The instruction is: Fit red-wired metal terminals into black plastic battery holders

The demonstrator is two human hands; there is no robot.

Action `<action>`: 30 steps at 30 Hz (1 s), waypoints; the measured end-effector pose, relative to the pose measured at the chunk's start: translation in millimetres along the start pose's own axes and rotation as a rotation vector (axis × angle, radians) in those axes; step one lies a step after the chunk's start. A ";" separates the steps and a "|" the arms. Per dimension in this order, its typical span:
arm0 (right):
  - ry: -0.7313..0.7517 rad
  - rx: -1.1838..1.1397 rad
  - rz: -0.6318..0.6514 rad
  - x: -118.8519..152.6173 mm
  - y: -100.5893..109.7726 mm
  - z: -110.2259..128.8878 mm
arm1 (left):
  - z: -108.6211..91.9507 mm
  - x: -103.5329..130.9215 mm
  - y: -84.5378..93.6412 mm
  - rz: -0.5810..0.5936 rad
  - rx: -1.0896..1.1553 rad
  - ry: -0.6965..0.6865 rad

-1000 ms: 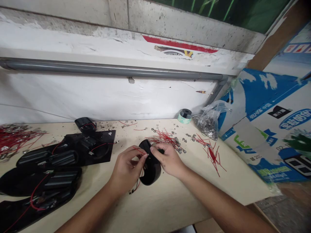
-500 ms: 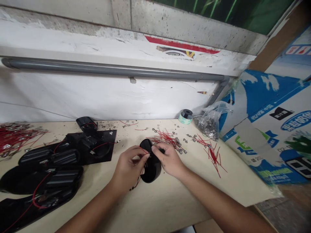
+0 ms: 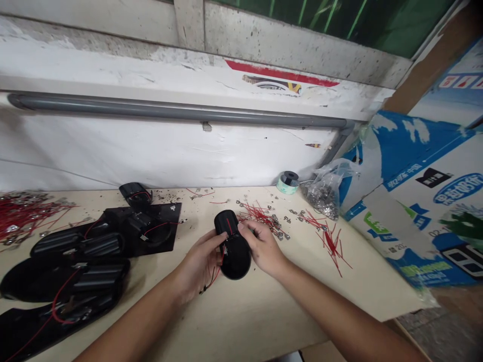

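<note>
Between my hands is a black plastic battery housing (image 3: pixel 236 259), rounded at its near end, with a ribbed battery bay at the far end. A short red wire (image 3: pixel 228 224) lies along that bay. My left hand (image 3: pixel 202 261) grips the housing's left side, its thumb on the edge between bay and round bowl. My right hand (image 3: pixel 262 246) holds the right side, thumb on the upper right edge; its other fingers are partly hidden. Thin red and black wires (image 3: pixel 212 282) hang from the housing below my left hand.
Red wires with metal contact tabs (image 3: pixel 260 215) lie just behind the housing, with more red wires (image 3: pixel 332 246) to the right. Several similar black housings (image 3: pixel 98 244) fill the left. A tape roll (image 3: pixel 288 182), a clear bag of metal parts (image 3: pixel 322 193) and a large carton (image 3: pixel 426 201) stand right.
My left fingers have let go of the red wire they were pinching and moved down onto the housing's left side. The red wire now lies in the bay, and the housing is turned more upward.
</note>
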State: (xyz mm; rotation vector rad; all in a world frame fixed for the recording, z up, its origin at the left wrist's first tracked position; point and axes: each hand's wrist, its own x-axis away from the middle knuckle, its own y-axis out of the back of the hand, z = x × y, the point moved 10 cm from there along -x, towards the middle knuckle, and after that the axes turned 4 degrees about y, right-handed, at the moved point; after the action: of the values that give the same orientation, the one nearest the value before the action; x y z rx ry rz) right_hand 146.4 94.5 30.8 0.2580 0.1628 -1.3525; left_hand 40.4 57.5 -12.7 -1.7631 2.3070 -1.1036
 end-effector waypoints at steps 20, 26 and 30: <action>-0.206 -0.182 -0.105 8.3 15.0 -21.4 | -11.8 11.2 4.3 -0.122 -0.096 -0.021; -0.269 -0.179 -0.121 9.5 16.1 -30.2 | -6.4 8.4 6.5 -0.149 -0.130 -0.017; -0.205 -0.281 -0.034 10.1 1.7 -22.3 | -10.7 7.2 8.4 -0.179 -0.152 -0.087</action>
State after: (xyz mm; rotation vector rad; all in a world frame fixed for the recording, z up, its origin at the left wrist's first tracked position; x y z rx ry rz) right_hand 151.0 91.4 6.8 -0.1195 0.1831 -1.3626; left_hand 26.3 57.7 -6.6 -2.0625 2.2740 -0.8715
